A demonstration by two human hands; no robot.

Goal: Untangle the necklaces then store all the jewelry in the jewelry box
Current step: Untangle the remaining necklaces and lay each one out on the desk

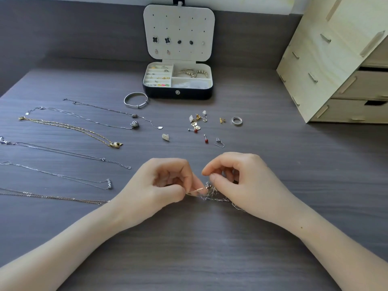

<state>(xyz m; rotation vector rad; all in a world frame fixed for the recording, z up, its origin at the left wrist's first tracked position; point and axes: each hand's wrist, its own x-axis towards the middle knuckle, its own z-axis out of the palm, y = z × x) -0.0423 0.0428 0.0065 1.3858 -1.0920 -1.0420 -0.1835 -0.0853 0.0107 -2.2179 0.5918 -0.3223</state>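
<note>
Both hands meet near centre: left hand and right hand each pinch the tangled chains, a knot strung left-right on the table. Six straightened necklaces lie to the left. One bangle, one ring and loose earrings sit before the open jewelry box far back. Wooden drawer unit far right.

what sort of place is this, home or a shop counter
Most likely a desk at home, though that is not certain: a dark wood-grain tabletop, a small plywood drawer unit at its right, and an open jewelry box partly filled with mixed pieces.
</note>
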